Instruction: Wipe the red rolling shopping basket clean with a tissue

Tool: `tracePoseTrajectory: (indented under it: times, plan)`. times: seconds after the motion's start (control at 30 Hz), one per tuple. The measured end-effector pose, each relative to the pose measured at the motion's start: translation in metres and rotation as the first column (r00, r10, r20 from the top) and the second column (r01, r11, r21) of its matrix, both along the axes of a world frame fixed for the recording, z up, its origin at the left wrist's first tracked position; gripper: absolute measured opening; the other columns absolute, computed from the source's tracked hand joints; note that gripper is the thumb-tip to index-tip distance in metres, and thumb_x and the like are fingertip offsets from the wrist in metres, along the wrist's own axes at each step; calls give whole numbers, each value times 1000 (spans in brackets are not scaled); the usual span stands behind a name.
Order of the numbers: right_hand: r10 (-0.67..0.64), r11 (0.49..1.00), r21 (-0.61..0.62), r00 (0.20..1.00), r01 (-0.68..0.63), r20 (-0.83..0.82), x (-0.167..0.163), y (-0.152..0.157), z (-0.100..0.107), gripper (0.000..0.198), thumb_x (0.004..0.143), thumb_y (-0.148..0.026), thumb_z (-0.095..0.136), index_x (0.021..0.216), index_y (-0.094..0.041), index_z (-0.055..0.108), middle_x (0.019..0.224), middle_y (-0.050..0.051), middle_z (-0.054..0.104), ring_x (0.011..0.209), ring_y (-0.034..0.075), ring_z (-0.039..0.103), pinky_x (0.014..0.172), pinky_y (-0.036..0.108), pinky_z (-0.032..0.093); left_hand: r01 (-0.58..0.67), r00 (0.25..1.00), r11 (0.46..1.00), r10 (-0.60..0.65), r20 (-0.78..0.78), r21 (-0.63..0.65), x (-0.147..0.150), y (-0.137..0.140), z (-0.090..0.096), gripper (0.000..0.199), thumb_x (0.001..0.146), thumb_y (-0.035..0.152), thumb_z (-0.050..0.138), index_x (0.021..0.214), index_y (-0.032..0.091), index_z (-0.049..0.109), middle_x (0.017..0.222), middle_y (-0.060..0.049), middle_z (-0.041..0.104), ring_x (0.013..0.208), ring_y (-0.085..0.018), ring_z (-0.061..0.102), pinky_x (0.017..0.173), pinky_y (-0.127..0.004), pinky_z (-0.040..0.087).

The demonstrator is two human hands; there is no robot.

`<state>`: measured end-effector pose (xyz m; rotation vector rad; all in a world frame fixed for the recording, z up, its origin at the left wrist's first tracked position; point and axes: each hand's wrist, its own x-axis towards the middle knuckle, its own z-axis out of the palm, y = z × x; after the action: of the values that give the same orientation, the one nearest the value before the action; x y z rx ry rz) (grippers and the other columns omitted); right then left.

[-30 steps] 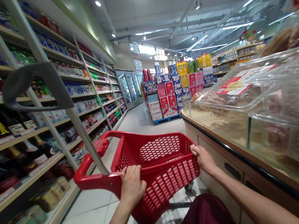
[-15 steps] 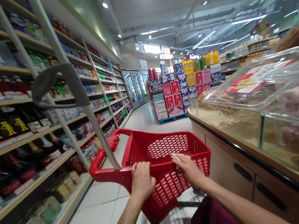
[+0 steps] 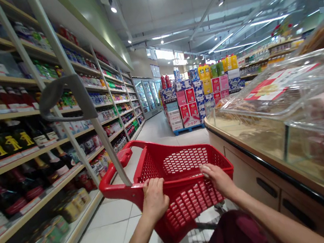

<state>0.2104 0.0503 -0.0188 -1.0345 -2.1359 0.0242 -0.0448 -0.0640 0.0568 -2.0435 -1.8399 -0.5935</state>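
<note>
A red plastic shopping cart [image 3: 180, 200] with a perforated basket stands in front of me, its side turned my way. My left hand [image 3: 155, 197] is closed over the near rim, close to the base of the metal pole [image 3: 112, 153]. Farther right along the same rim, my right hand [image 3: 219, 178] is wrapped over the edge, its fingertips inside the basket. Up the pole sits a grey plastic loop [image 3: 67, 99]. Nothing shows inside the visible part of the basket.
Shelves [image 3: 70, 139] of bottles and cans line the left. On the right is a wooden counter [image 3: 250, 181] carrying clear plastic food boxes [image 3: 278, 87]. Stacked drink cartons [image 3: 188, 105] stand on a blue pallet ahead, and glass-door coolers [image 3: 146, 95] lie beyond.
My right hand has slid a little to the right along the rim. The cart's right end has shifted slightly right; my left hand keeps its hold.
</note>
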Motion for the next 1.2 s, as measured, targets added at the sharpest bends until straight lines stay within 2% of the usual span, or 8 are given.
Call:
tracePoseTrajectory:
  times: [0.13, 0.23, 0.37, 0.57, 0.77, 1.0, 1.1, 1.2]
  plan:
    - [-310, 946, -131, 946, 296, -99, 20, 7, -1, 38, 75, -6, 36, 102, -18, 61, 111, 10, 56, 105, 21, 50, 90, 38, 40, -10, 1000, 1000, 10, -13, 4, 2, 1, -2, 39, 60, 14, 43, 98, 17, 49, 96, -6, 56, 96, -20, 45, 98, -40, 19]
    - [-50, 999, -23, 991, 47, -123, -20, -10, 4, 41, 76, -6, 36, 106, -22, 58, 115, 7, 55, 109, 18, 47, 92, 36, 38, -18, 999, 1000, 18, -32, -10, 3, 2, -2, 39, 60, 15, 44, 99, 17, 49, 97, -6, 55, 96, -20, 45, 99, -39, 18]
    - [207, 978, 48, 976, -204, -70, -42, -18, 7, 39, 78, -9, 39, 110, -25, 55, 121, 5, 51, 112, 17, 44, 93, 37, 38, -23, 999, 999, 21, -43, -47, 1, 1, 0, 41, 59, 15, 44, 100, 17, 49, 97, -5, 55, 97, -19, 44, 99, -37, 18]
    - [-242, 968, -99, 958, 229, -152, 7, 5, 4, 38, 76, -9, 35, 104, -19, 59, 114, 9, 55, 107, 20, 49, 92, 39, 39, -20, 999, 999, 19, -28, -31, 2, 2, -3, 42, 60, 16, 44, 101, 16, 49, 100, -6, 54, 99, -20, 43, 100, -38, 16]
    - [118, 993, 8, 991, -118, -66, -49, -17, 4, 38, 79, -10, 37, 109, -22, 57, 119, 6, 52, 110, 18, 46, 93, 36, 37, -17, 999, 999, 16, -33, -47, 2, 2, -1, 42, 59, 15, 44, 101, 16, 48, 100, -6, 54, 99, -20, 43, 99, -38, 17]
    - [-176, 962, -257, 932, 94, -317, 27, 5, 33, 33, 81, -28, 36, 104, -20, 58, 106, 7, 61, 97, 18, 55, 87, 33, 41, -8, 1000, 1000, 7, -28, -28, 1, 0, 0, 39, 59, 15, 44, 98, 17, 49, 96, -6, 55, 96, -21, 44, 98, -39, 18]
    - [-102, 945, -326, 963, 15, -249, 17, 0, 52, 27, 80, -31, 39, 97, -21, 57, 95, 5, 64, 85, 17, 59, 76, 29, 45, 0, 1000, 1000, -1, -27, -25, 3, 0, 1, 40, 59, 15, 44, 98, 17, 49, 96, -6, 55, 96, -21, 44, 98, -40, 19]
    - [-135, 933, -345, 987, 98, -85, -10, -10, 50, 20, 79, -26, 39, 85, -19, 56, 87, 7, 64, 83, 20, 59, 73, 33, 44, 1, 1000, 1000, -1, -17, -30, 4, 0, 1, 40, 59, 14, 44, 98, 17, 49, 96, -6, 55, 96, -21, 45, 98, -39, 18]
